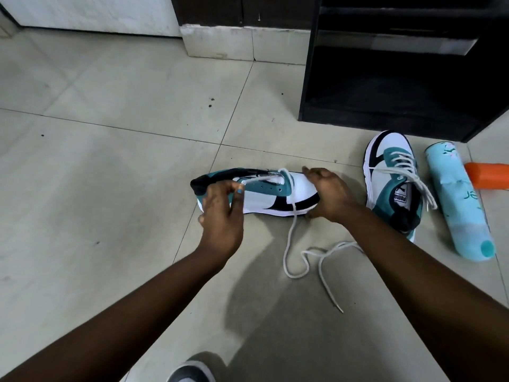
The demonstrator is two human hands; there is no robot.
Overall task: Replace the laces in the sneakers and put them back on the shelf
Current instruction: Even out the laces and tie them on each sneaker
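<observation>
1. Working on the tiled floor (110, 150) just in front of the dark shelf (385, 78). I judge that keeps the put-back short. Its lower compartment looks empty; the upper part is too dark for me to tell.

2. Sneaker in hand (264, 197) lies on its side, toe to my right, heel to my left, eyelet row turned up. I read this as the way to get at the holes.

3. Second sneaker (391, 183) stands upright just right of it, near the shelf foot, already laced but with loose ends. I judge it nearly done, not yet shelved.

4. Pale blue bottle (457, 205) lies beside that sneaker, an orange object (487, 175) touching its far side. Contents not visible.

5. Right hand (327, 197) lies loosely cupped over the toe, pinning the sneaker, no tight clasp.

6. Left hand (223, 210) pinches the white lace (292, 244) near the top eyelets by the heel.

7. Only the first holes seem threaded; the rest of the lace trails loose over the floor towards me.
</observation>
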